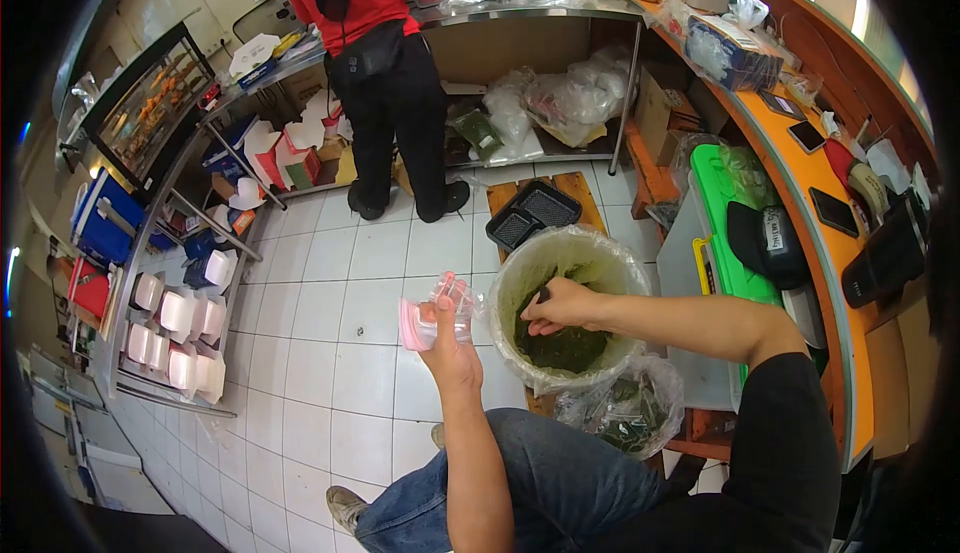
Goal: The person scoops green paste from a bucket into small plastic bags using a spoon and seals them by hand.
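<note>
Your left hand (452, 355) grips pink-edged plastic (412, 325), thumb across its near side, fingers largely hidden behind, beside a lined tub (628, 265). Your right hand (566, 307) reaches inside the tub, fingers curled around a dark handle (544, 294) whose lower end you cannot make out. The plastic looks light, thin and slippery, likely to crumple under a hard squeeze; its edge seems your surest hold. The green mix (565, 351) appears soft, moist and clinging, the handle stiff enough to pinch near its top. The mix lies directly beneath your right hand, and to the right of your left, across the rim. A bag (650, 408) sits against the tub's near side, a black tray (535, 215) just beyond its far side.
</note>
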{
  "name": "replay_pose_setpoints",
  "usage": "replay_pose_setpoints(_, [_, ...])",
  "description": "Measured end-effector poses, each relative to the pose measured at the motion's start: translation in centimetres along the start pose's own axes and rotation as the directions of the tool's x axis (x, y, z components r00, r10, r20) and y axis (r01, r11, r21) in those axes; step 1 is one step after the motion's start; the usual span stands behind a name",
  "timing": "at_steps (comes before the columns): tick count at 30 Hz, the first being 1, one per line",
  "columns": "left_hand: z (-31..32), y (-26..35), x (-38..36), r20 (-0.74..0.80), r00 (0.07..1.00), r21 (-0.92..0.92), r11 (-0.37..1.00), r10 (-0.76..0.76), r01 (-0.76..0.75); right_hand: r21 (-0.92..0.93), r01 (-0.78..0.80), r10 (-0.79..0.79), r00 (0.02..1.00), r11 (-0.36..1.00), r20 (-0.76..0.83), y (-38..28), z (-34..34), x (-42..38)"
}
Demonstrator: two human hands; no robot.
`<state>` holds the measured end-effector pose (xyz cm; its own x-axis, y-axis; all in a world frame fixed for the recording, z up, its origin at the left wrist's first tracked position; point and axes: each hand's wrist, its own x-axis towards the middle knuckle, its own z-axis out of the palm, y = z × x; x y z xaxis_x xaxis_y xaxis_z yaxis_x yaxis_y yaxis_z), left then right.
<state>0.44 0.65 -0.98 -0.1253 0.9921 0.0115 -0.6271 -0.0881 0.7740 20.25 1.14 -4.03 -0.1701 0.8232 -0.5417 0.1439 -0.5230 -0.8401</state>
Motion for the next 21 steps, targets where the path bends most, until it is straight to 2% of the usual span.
replay_pose_setpoints(4, [0.1, -0.3, 0.1, -0.029, 0.999, -0.071, 0.997, 0.018, -0.020, -0.079, 0.000, 0.002, 1.000, 0.997, 0.028, 1.3, -0.9, 0.0])
replay_pose_setpoints(6, [0.2, -0.3, 0.0, -0.026, 0.999, -0.073, 0.997, 0.024, -0.026, -0.033, -0.030, 0.030, 1.000, 0.999, -0.002, 1.8, -0.4, -0.2])
replay_pose_setpoints(10, [-0.2, -0.4, 0.1, -0.035, 0.999, -0.037, 0.999, 0.027, -0.028, 0.028, -0.037, 0.035, 0.998, 0.999, 0.043, 0.1, -0.7, -2.1])
replay_pose_setpoints(12, [-0.6, -0.8, 0.4, -0.026, 0.999, -0.033, 0.999, 0.036, -0.037, 0.152, -0.037, 0.030, 0.998, 0.988, 0.047, -0.9, -1.5, -3.8])
replay_pose_setpoints(15, [-0.2, -1.0, 0.3, -0.024, 0.997, -0.021, 0.997, 0.070, -0.070, 0.187, -0.033, 0.029, 0.999, 0.982, 0.022, -1.2, -3.1, -6.0])
replay_pose_setpoints(17, [0.6, -0.6, -0.2, 0.079, 0.987, 0.266, 0.951, 0.143, -0.159, 0.234, -0.044, 0.045, 0.999, 0.971, 0.002, -1.2, -4.2, -7.2])
replay_pose_setpoints(18, [1.0, 0.0, -0.6, 0.081, 0.986, 0.263, 0.951, 0.147, -0.163, 0.286, -0.057, 0.063, 0.998, 0.956, -0.011, -1.2, -4.8, -7.7])
replay_pose_setpoints(19, [1.4, 0.8, -1.0, 0.186, 0.968, 0.483, 0.842, 0.170, -0.241, 0.284, -0.052, 0.058, 0.998, 0.957, -0.012, -1.0, -5.5, -8.3])
replay_pose_setpoints(20, [1.7, 1.3, -1.2, 0.291, 0.942, 0.663, 0.675, 0.166, -0.324, 0.342, -0.040, 0.053, 0.998, 0.939, -0.028, -0.8, -6.4, -9.0])
replay_pose_setpoints(21, [1.6, 1.2, -1.2, 0.293, 0.940, 0.660, 0.675, 0.174, -0.330, 0.398, -0.027, 0.048, 0.998, 0.917, -0.044, -0.7, -7.1, -9.5])
